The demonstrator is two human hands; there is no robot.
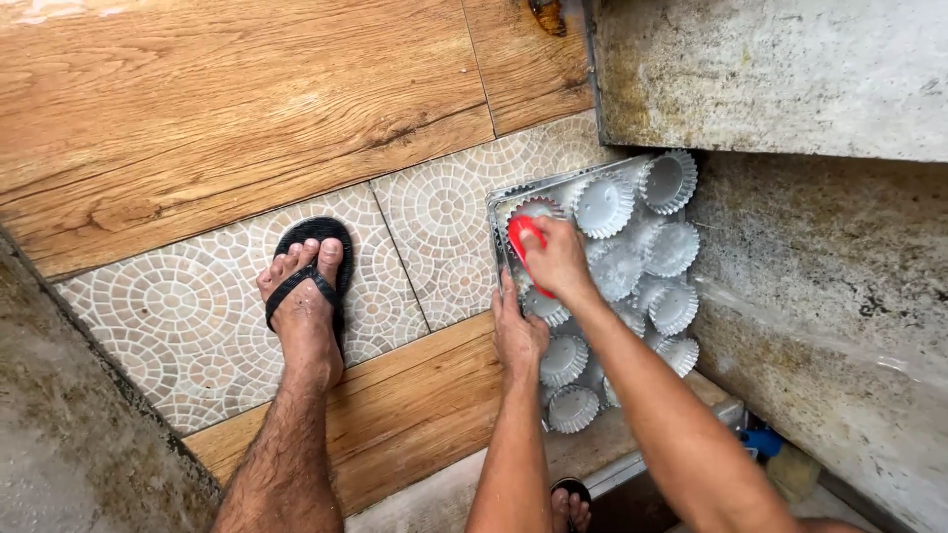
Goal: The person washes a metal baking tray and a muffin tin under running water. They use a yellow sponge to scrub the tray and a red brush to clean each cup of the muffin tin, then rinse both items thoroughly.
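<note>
Muffin tray (501, 202), a metal sheet set with fluted cups, lies on the floor against the stained concrete wall (829, 286), its long axis running from the near edge by the person's arms up and away toward the concrete ledge (770, 69). Its far end is tipped slightly to the right, toward the wall. The cups open upward and look pale grey and wet; the far right cup (668, 181) sits right under the ledge, and the nearest cup (573, 408) lies close to the wooden-patterned floor tile (415, 415).

The right hand (558, 259) is closed around a red scrubber (523, 237), fingers curled over it and pressing it down on the tray's upper left part. The left hand (517, 331) rests on the tray's left edge, fingers mostly straight and together, thumb side toward the cups, gripping nothing that can be seen beyond steadying contact with the rim. The two hands are close, the left just below the right.

On the mosaic floor tile (434, 237) to the left, well apart from the tray, a bare foot stands in a black flip-flop (314, 266). A blue object (760, 441) lies near the wall at the lower right.
</note>
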